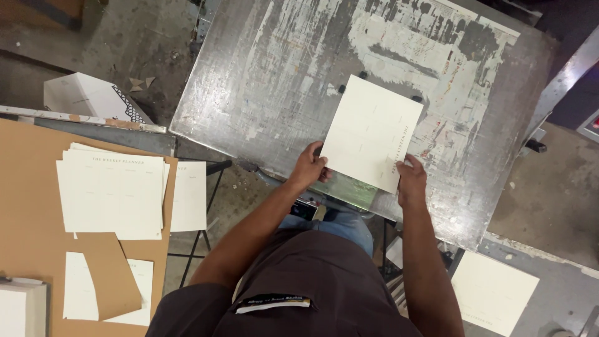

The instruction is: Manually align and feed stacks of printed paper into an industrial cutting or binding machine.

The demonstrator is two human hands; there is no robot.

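Observation:
A cream printed sheet (373, 132) lies tilted on the worn grey metal press table (262, 81), its far edge against small black stops. My left hand (309, 167) grips the sheet's near left corner. My right hand (411, 179) pinches its near right corner. Both hands rest at the table's front edge.
To the left, a stack of cream printed sheets (112, 190) sits on a brown cardboard surface (28, 237), with more sheets (106, 290) below under a cardboard piece. Another cream sheet (493, 292) lies at lower right. A white box (87, 97) stands on the floor.

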